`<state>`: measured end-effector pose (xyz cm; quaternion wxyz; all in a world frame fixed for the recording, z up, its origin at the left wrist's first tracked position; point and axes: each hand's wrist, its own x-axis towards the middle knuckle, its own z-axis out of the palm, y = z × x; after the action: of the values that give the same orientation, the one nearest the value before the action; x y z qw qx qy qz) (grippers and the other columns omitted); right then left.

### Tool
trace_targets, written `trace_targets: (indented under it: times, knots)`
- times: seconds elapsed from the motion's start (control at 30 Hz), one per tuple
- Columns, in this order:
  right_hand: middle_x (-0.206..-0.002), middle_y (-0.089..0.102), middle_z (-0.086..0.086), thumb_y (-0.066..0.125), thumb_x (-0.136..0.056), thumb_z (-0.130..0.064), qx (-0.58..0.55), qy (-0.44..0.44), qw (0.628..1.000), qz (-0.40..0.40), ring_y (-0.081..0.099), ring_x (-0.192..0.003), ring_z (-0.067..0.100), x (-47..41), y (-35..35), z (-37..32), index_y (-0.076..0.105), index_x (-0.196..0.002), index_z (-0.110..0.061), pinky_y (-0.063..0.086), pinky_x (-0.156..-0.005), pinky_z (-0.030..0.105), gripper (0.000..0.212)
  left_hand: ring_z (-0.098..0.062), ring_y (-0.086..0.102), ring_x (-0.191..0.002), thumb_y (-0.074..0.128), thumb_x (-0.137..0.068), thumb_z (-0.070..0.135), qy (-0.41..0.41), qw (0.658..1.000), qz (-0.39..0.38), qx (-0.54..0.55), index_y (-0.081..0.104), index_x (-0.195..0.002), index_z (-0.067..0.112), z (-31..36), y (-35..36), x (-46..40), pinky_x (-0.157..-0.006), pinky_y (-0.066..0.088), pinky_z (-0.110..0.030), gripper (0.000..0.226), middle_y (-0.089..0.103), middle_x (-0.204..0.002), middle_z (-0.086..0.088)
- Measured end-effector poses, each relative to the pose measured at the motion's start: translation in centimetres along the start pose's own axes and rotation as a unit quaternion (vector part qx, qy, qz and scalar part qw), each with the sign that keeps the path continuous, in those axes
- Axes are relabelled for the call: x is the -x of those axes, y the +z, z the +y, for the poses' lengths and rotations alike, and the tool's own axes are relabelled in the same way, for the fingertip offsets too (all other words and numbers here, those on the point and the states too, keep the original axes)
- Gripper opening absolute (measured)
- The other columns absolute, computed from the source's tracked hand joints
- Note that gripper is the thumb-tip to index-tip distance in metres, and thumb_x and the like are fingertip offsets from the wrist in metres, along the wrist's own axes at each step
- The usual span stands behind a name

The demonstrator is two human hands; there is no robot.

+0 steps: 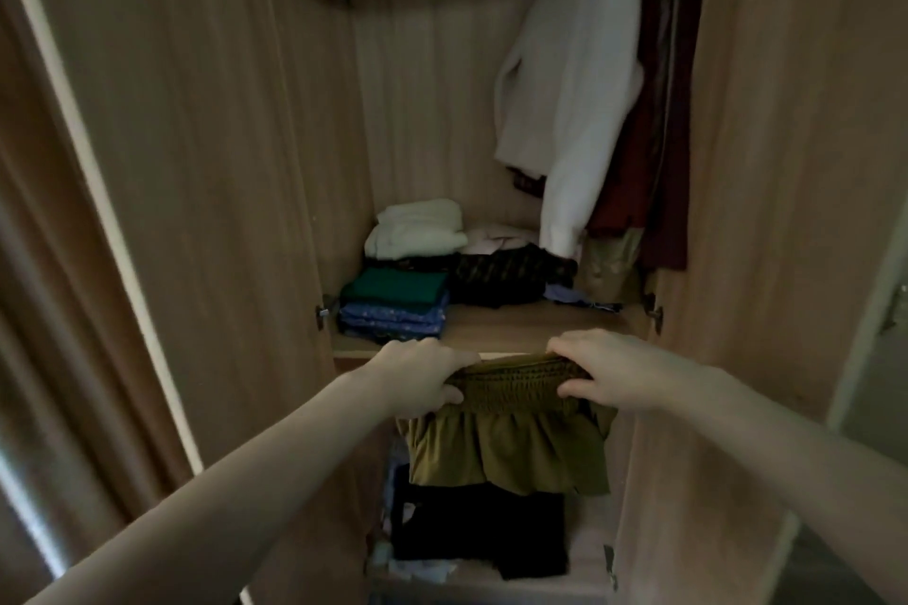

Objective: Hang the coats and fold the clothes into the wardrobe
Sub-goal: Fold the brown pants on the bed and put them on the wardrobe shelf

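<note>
Holding an olive-green garment (506, 437) by its gathered elastic waistband, the person has it stretched between both hands in front of the open wardrobe (206, 162), just below the front edge of the shelf (530, 324). The left hand (422, 376) pinches the left end of the waistband, thumb underneath and fingers curled over the top; the right hand (602, 371) grasps the right end in the same way. The cloth hangs loose and unfolded below the band, so this piece looks not yet folded and not yet put away. On the shelf a good part of the folding seems done: a green folded piece on a blue patterned stack (395, 310) sits at the front left corner, a pale folded pile (417, 231) lies behind it toward the back left, and a dark bundle (501, 278) with paler items lies mid-shelf, less tidy. Along the right side a white coat (575, 79) hangs in front of dark red garments (653, 138), so at least some hanging appears finished. The front right part of the shelf is bare wood, a likely spot for the olive piece once folded. Below the hands, dark clothing (481, 535) lies in the lower compartment; whether it is sorted I cannot tell. How much remains outside the wardrobe is out of view.
</note>
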<state>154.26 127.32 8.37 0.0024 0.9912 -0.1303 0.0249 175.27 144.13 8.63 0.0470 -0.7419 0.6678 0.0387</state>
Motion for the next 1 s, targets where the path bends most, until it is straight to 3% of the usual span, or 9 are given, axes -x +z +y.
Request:
trace_targets:
  times: [0.1,0.23,0.47,0.53,0.67,0.73,0.8,0.9,1.0]
  knots:
    - [-0.113,0.052,-0.010,0.057,-0.092,-0.045,-0.006,0.002,1.000,0.003,0.052,-0.105,0.010,-3.1,0.7,3.1,0.049,-0.124,-0.028,0.050,-0.086,0.036,0.037,-0.025,0.056,-0.113,0.051,-0.098,0.043,-0.004,1.000,0.004,0.005,0.035,-0.144,0.040,-2.2,0.2,-4.0,-0.087,0.051,-0.045,0.048,0.056,-0.127,0.001]
    - [-0.110,0.052,-0.010,0.057,-0.092,-0.045,-0.025,0.007,1.000,0.000,0.052,-0.099,0.011,-7.7,2.2,6.9,0.047,-0.123,-0.033,0.050,-0.082,0.037,0.035,-0.024,0.052,-0.121,0.050,-0.099,0.043,-0.017,1.000,0.005,0.002,0.030,-0.148,0.039,-5.1,0.9,-9.2,-0.080,0.044,-0.036,0.053,0.053,-0.134,0.002]
    - [-0.107,0.051,-0.016,0.060,-0.091,-0.041,-0.110,0.032,0.993,-0.034,0.052,-0.098,0.008,-16.2,6.4,13.0,0.052,-0.120,-0.037,0.047,-0.083,0.029,0.030,-0.023,0.045,-0.128,0.050,-0.100,0.039,0.011,0.999,-0.030,0.012,0.034,-0.147,0.033,-10.5,3.0,-18.3,-0.091,0.046,-0.041,0.050,0.048,-0.142,0.003]
    - [-0.104,0.053,-0.018,0.061,-0.092,-0.039,-0.138,0.030,0.989,-0.041,0.053,-0.094,0.004,-18.9,6.4,14.8,0.054,-0.110,-0.041,0.046,-0.080,0.025,0.020,-0.023,0.043,-0.130,0.051,-0.100,0.039,0.017,0.999,-0.032,0.009,0.035,-0.147,0.033,-12.6,2.5,-21.1,-0.093,0.045,-0.042,0.051,0.048,-0.143,0.004]
    - [-0.096,0.058,-0.017,0.062,-0.093,-0.031,-0.153,0.027,0.988,-0.026,0.055,-0.086,-0.001,-25.2,4.4,18.4,0.061,-0.106,-0.027,0.046,-0.075,0.019,0.014,-0.019,0.051,-0.117,0.053,-0.098,0.036,0.035,0.999,-0.011,0.013,0.046,-0.133,0.037,-17.4,0.1,-27.3,-0.084,0.046,-0.038,0.035,0.057,-0.129,0.005]
    - [-0.100,0.059,-0.011,0.061,-0.093,-0.031,-0.099,0.041,0.994,0.000,0.056,-0.089,0.005,-28.7,2.9,20.7,0.060,-0.109,-0.024,0.048,-0.079,0.023,0.017,-0.021,0.056,-0.108,0.054,-0.097,0.032,0.038,0.998,0.041,-0.020,0.052,-0.120,0.032,-19.9,-1.7,-31.1,-0.074,0.046,-0.034,0.023,0.061,-0.117,0.002]
    - [-0.104,0.057,-0.005,0.059,-0.094,-0.032,-0.038,0.069,0.995,0.069,0.055,-0.092,0.012,-31.9,1.6,23.0,0.057,-0.112,-0.023,0.049,-0.083,0.032,0.021,-0.024,0.058,-0.104,0.053,-0.097,0.027,0.034,0.988,0.130,-0.069,0.051,-0.118,0.026,-22.2,-3.6,-35.0,-0.074,0.049,-0.035,0.021,0.062,-0.113,-0.003]
    - [-0.108,0.055,0.000,0.060,-0.092,-0.029,0.034,0.086,0.973,0.213,0.053,-0.095,0.018,-35.3,1.8,25.9,0.056,-0.116,-0.019,0.046,-0.078,0.031,0.026,-0.027,0.057,-0.103,0.057,-0.095,0.023,0.035,0.961,0.248,-0.117,0.048,-0.129,0.021,-24.6,-4.7,-39.5,-0.070,0.049,-0.034,0.035,0.057,-0.121,-0.005]
    - [-0.102,0.058,0.005,0.070,-0.084,-0.023,0.124,0.079,0.951,0.272,0.055,-0.091,0.025,-37.0,5.3,27.2,0.060,-0.108,-0.014,0.048,-0.068,0.036,0.027,-0.029,0.060,-0.090,0.078,-0.071,0.013,0.062,0.943,0.290,-0.154,0.059,-0.114,0.015,-25.7,-1.7,-41.8,-0.050,0.038,-0.029,0.047,0.062,-0.108,-0.008]
